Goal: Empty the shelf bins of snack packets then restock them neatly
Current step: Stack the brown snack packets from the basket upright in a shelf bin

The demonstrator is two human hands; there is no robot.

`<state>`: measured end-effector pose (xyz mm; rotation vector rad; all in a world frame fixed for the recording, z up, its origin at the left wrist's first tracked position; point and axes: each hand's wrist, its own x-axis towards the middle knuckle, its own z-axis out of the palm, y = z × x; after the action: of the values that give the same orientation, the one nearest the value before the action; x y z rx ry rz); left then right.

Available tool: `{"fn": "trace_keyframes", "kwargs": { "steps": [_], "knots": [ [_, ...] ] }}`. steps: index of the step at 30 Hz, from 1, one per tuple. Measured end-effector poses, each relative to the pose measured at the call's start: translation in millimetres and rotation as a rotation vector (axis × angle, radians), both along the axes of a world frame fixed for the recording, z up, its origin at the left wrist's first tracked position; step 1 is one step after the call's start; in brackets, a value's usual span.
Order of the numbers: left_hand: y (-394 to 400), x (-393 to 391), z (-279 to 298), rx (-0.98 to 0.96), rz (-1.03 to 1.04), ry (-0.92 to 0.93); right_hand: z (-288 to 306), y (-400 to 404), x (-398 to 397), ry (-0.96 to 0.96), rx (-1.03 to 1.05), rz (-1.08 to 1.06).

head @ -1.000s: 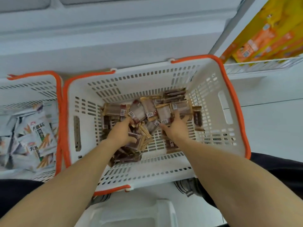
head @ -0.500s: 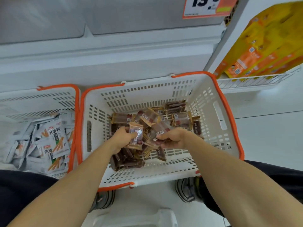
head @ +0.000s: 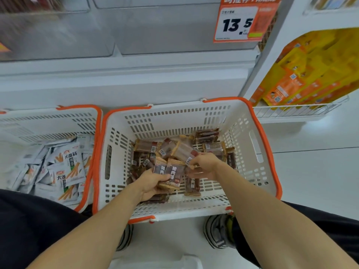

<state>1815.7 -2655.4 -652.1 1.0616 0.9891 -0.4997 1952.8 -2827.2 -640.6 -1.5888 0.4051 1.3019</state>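
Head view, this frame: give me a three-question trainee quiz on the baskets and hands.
1. True or false: the left hand holds brown packets with printed fronts facing up.
2. Which basket holds the white packets? A) the left basket B) the middle basket C) the wire shelf
3. Fill in: the price tag above reads ____.

Key: 1 true; 2 A; 3 13.5. The right hand pinches a loose packet over the pile.
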Motion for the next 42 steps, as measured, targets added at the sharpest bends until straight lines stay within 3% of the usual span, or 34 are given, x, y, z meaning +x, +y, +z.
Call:
{"fn": "trace_keyframes", "kwargs": {
  "steps": [5,8,14,17,21,26,29,36,40,42],
  "knots": [
    [9.0,-1.8,-0.9,-0.025,0.15,0.03,-4.0,-3.7,3.1,-0.136,0.01,-0.106],
    [11.5,1.0,1.0,-0.108,0.264,0.024,2.1,-2.4,1.1,-0.295,0.074,-0.006],
    [9.7,22.3,13.4,-0.215,0.428,-0.132,17.2,23.0,-7.2,-0.599,0.084,0.416],
    [14.6,27.7,14.7,-0.197,0.429,-0.198,23.5,34.3,-6.7,-0.595,0.133,0.438],
    [18.2,24.8,11.4,-0.152,0.403,-0.241,21.9,42.4,-5.5,-0.713,0.039,0.348],
    [17.6,23.2,6.7,-0.091,0.39,-0.238,13.3,38.7,0.2,-0.341,0.072,0.177],
    [19.6,21.3,3.7,-0.074,0.349,-0.242,18.5,30.5,8.0,-0.252,0.123,0.135],
    [7.8,20.1,-9.2,-0.022,0.23,-0.151,-2.8,13.0,13.4,-0.105,0.126,0.42],
    [13.6,3.6,-29.0,0.112,0.152,0.021,-49.8,-19.7,16.7,-0.372,-0.364,0.681],
    [14.9,-4.4,-34.0,0.118,0.099,0.083,-68.0,-26.3,3.9,-0.391,-0.452,0.684]
  ]
}}
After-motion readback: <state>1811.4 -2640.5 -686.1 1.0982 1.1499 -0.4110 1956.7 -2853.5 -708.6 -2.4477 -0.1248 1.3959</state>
